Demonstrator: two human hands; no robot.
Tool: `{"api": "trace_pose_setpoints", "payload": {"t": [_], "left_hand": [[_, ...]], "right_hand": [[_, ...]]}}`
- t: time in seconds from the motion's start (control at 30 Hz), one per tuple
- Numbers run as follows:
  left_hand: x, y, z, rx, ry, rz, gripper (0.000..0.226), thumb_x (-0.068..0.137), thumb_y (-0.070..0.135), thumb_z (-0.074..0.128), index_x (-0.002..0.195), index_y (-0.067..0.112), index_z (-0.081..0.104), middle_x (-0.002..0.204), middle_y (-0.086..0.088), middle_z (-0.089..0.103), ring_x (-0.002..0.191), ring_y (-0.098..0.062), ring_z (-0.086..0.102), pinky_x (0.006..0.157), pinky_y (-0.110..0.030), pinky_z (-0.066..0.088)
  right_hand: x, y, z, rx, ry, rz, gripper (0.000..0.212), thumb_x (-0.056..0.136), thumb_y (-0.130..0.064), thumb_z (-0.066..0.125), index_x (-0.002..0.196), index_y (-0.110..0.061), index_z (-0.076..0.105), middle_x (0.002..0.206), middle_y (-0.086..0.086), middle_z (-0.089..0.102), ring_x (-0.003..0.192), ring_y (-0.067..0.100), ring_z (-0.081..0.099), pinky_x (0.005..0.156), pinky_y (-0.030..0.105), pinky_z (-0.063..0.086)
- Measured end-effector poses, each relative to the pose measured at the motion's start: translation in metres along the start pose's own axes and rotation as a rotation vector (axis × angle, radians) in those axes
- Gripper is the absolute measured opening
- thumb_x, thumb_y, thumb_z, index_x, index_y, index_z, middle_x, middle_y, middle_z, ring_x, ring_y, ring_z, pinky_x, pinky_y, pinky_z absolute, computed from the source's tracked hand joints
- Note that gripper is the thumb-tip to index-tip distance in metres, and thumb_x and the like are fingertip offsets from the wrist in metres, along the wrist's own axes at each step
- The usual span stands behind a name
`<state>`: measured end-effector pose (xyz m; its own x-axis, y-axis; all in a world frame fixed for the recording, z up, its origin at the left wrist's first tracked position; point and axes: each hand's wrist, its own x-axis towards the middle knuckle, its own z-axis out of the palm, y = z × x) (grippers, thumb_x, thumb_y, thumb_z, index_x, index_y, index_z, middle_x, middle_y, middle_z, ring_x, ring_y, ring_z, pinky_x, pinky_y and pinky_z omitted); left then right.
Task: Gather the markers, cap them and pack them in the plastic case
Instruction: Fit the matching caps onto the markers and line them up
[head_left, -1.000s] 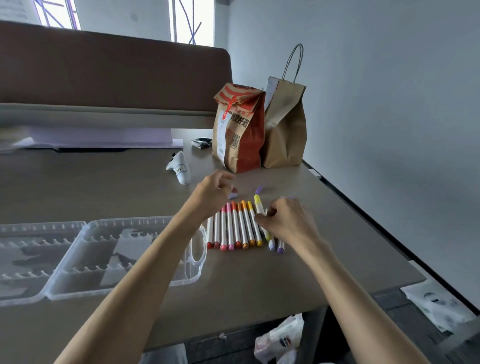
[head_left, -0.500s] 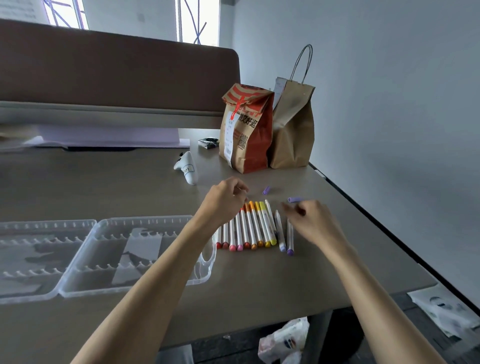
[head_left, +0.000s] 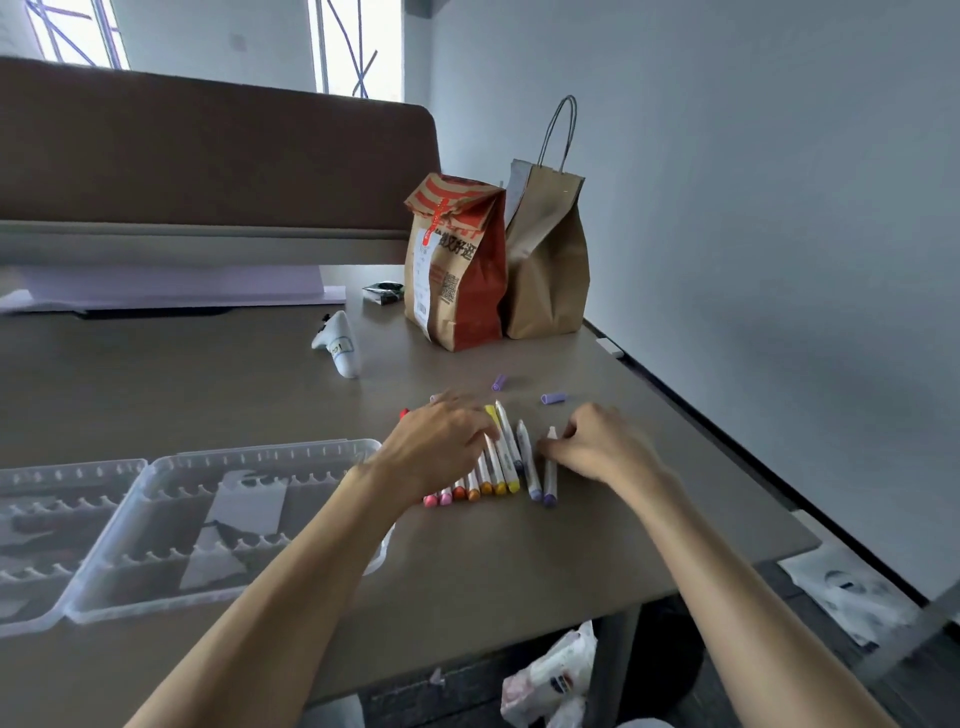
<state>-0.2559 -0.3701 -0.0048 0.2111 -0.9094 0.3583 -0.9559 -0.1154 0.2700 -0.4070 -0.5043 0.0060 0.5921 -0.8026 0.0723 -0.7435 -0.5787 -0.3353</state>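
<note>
Two changes since half a second back: the right hand (head_left: 605, 449) has drawn back from the loose purple cap (head_left: 553, 398) to the outermost purple marker (head_left: 549, 483), and the left hand (head_left: 441, 447) has slid nearer, over the row. The markers (head_left: 493, 475) lie side by side on the table (head_left: 519, 545), just right of the open plastic case (head_left: 260, 449). Long axes run away from the person, coloured ends near, pale tips far. Right thumb and fingers pinch the purple marker near its tip. Left hand lies palm-down on the row, fingers loose and blurred.
</note>
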Motion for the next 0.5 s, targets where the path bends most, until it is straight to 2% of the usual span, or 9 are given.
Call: {"api": "trace_pose_setpoints", "payload": {"t": [0.07, 0.2, 0.27, 0.3, 0.37, 0.4, 0.43, 0.5], "left_hand": [[0.0, 0.001, 0.0, 0.003, -0.007, 0.0, 0.03, 0.095, 0.016, 0.044, 0.109, 0.027, 0.069, 0.116, 0.015, 0.061, 0.12, -0.004, 0.041, 0.08, -0.022, 0.032], [-0.001, -0.001, 0.002, -0.006, 0.002, -0.016, 0.029, 0.094, 0.016, 0.046, 0.105, 0.028, 0.07, 0.112, 0.016, 0.061, 0.114, -0.005, 0.043, 0.075, -0.02, 0.032], [-0.002, -0.001, 0.003, -0.006, 0.03, -0.035, 0.027, 0.093, 0.017, 0.046, 0.104, 0.027, 0.069, 0.11, 0.014, 0.062, 0.111, -0.009, 0.046, 0.075, -0.023, 0.036], [-0.003, -0.001, 0.004, -0.001, 0.049, -0.044, 0.026, 0.093, 0.017, 0.046, 0.103, 0.026, 0.069, 0.107, 0.013, 0.062, 0.11, -0.01, 0.048, 0.076, -0.025, 0.039], [-0.003, -0.001, 0.005, -0.012, 0.083, -0.062, 0.024, 0.093, 0.017, 0.048, 0.102, 0.025, 0.069, 0.098, 0.014, 0.058, 0.107, -0.012, 0.05, 0.078, -0.03, 0.044], [-0.003, -0.001, 0.005, -0.029, 0.099, -0.076, 0.024, 0.093, 0.017, 0.049, 0.101, 0.026, 0.069, 0.095, 0.016, 0.056, 0.106, -0.012, 0.051, 0.079, -0.031, 0.046], [-0.001, 0.001, 0.004, -0.047, 0.114, -0.1, 0.024, 0.092, 0.017, 0.049, 0.102, 0.026, 0.07, 0.095, 0.015, 0.057, 0.105, -0.013, 0.052, 0.081, -0.032, 0.047], [0.008, 0.001, 0.0, -0.051, 0.13, -0.182, 0.025, 0.092, 0.02, 0.048, 0.102, 0.026, 0.07, 0.103, 0.009, 0.065, 0.102, -0.018, 0.057, 0.083, -0.035, 0.05]], "right_hand": [[0.001, -0.003, -0.003, -0.016, -0.03, -0.008, 0.03, 0.08, -0.053, 0.064, 0.077, -0.027, 0.05, 0.07, -0.01, 0.053, 0.07, 0.015, 0.054, 0.062, 0.027, 0.035], [0.004, -0.001, -0.006, 0.082, -0.047, -0.006, 0.038, 0.084, -0.049, 0.063, 0.06, -0.023, 0.048, 0.06, -0.015, 0.044, 0.06, 0.011, 0.05, 0.055, 0.027, 0.032], [0.005, 0.004, -0.005, 0.303, -0.05, 0.006, 0.039, 0.085, -0.045, 0.064, 0.06, -0.017, 0.053, 0.055, -0.01, 0.045, 0.049, 0.01, 0.047, 0.051, 0.024, 0.032], [0.004, 0.006, -0.004, 0.446, -0.051, 0.019, 0.036, 0.085, -0.043, 0.065, 0.063, -0.015, 0.056, 0.055, -0.002, 0.051, 0.046, 0.009, 0.048, 0.049, 0.022, 0.033], [0.003, 0.011, -0.001, 0.747, -0.019, 0.053, 0.032, 0.086, -0.036, 0.066, 0.072, -0.007, 0.064, 0.067, 0.015, 0.067, 0.044, 0.005, 0.054, 0.042, 0.018, 0.036], [0.002, 0.014, 0.0, 0.869, 0.012, 0.071, 0.031, 0.086, -0.032, 0.067, 0.078, -0.002, 0.067, 0.072, 0.018, 0.07, 0.044, 0.005, 0.055, 0.04, 0.017, 0.036], [0.001, 0.016, 0.0, 0.952, 0.035, 0.081, 0.03, 0.086, -0.028, 0.068, 0.084, 0.002, 0.07, 0.072, 0.016, 0.07, 0.044, 0.005, 0.055, 0.039, 0.017, 0.036], [0.002, 0.019, 0.001, 1.024, 0.057, 0.063, 0.022, 0.085, -0.025, 0.071, 0.09, -0.003, 0.072, 0.068, 0.006, 0.071, 0.049, 0.007, 0.059, 0.044, 0.02, 0.041]]}}
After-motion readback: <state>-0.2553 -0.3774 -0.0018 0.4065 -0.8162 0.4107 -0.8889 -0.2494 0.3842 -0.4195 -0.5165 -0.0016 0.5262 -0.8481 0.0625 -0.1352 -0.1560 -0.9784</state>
